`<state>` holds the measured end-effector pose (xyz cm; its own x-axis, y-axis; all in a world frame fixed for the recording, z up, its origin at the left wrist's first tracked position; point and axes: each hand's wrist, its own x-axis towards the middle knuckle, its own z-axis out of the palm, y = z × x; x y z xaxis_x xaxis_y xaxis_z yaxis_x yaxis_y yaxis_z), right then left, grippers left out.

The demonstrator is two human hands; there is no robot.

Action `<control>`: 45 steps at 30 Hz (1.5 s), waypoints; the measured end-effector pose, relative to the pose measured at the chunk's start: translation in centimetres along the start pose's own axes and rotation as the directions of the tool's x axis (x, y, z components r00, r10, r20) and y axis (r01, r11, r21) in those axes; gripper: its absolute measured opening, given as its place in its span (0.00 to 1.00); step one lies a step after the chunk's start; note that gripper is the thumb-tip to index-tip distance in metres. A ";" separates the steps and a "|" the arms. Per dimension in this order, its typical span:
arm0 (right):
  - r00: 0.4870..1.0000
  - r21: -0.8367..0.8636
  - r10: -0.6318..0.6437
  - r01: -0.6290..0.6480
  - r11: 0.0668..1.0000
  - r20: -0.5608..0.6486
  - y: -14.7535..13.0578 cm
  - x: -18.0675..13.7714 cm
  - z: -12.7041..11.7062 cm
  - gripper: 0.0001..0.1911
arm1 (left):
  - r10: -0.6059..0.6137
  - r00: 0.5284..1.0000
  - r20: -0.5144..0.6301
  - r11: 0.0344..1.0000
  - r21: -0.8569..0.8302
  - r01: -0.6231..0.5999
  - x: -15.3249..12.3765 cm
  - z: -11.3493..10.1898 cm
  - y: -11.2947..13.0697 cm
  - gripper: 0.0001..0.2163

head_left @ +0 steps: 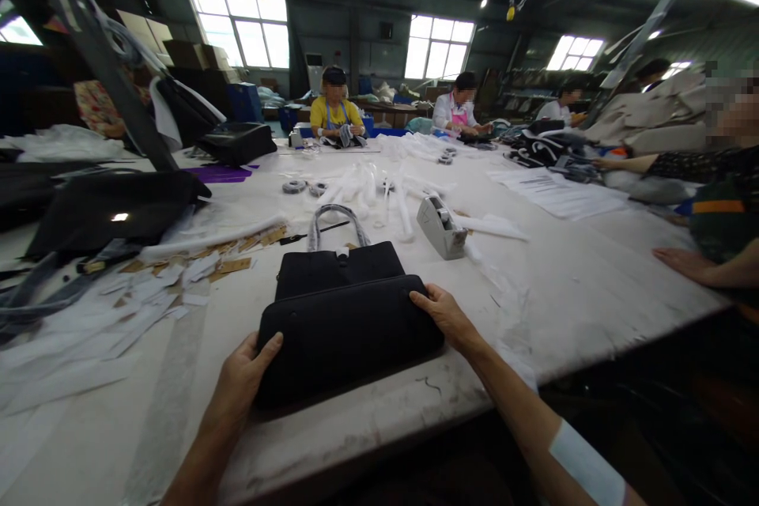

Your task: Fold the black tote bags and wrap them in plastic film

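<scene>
A black handbag [349, 332] lies at the near edge of the white table, its flat base turned toward me. My left hand [240, 375] grips its left end, thumb on the base and the fingers mostly hidden behind. At the right end my right hand [442, 316] holds it the same way, thumb pressed near the upper corner. The bag's handle [337, 213], wrapped in clear plastic, stands up on the far side. Just beyond the bag to the right sits a grey tape dispenser [442, 228].
Paper and cardboard scraps [178, 277] litter the left, beside more black bags [118, 205]. Clear plastic wrapping [368, 182] and tape rolls [295, 186] lie mid-table. Papers [563, 191] are at right, near a co-worker's hand [681, 262]. Other people work across the table.
</scene>
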<state>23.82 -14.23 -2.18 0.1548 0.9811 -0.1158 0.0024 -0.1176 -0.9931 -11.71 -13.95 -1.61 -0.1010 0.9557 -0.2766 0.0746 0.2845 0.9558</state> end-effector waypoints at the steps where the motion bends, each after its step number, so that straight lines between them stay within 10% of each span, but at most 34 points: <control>1: 1.000 0.004 0.003 -0.003 1.000 0.002 0.0 0.0 0.0 0.23 | 0.026 0.999 -0.030 0.999 0.035 -0.025 0.1 0.1 0.1 0.17; 15: 0.999 0.082 0.039 -0.039 0.996 -0.001 0.2 0.0 0.3 0.23 | 0.009 0.998 -0.056 0.984 0.176 0.001 1.9 -0.3 1.1 0.21; 24: 1.000 0.058 0.012 -0.012 0.998 0.000 0.6 -0.1 0.1 0.22 | 0.420 0.906 -0.055 0.754 0.576 -0.314 2.4 -1.1 1.9 0.23; 34: 0.998 -0.123 -0.015 0.007 0.992 -0.064 0.9 0.3 0.2 0.21 | 0.159 0.987 -0.037 0.973 0.177 -0.150 3.5 0.0 1.4 0.27; 45: 0.970 -0.489 -0.143 0.030 0.872 -0.196 -0.2 1.0 1.0 0.25 | 0.240 0.966 0.092 0.795 0.553 -0.250 3.6 0.6 2.4 0.23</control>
<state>22.95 -13.03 -2.07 0.3432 0.9387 0.0336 0.4902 -0.1485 -0.8589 -11.29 -9.82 -0.40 0.0114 0.9988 -0.0474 0.6335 0.0295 0.7732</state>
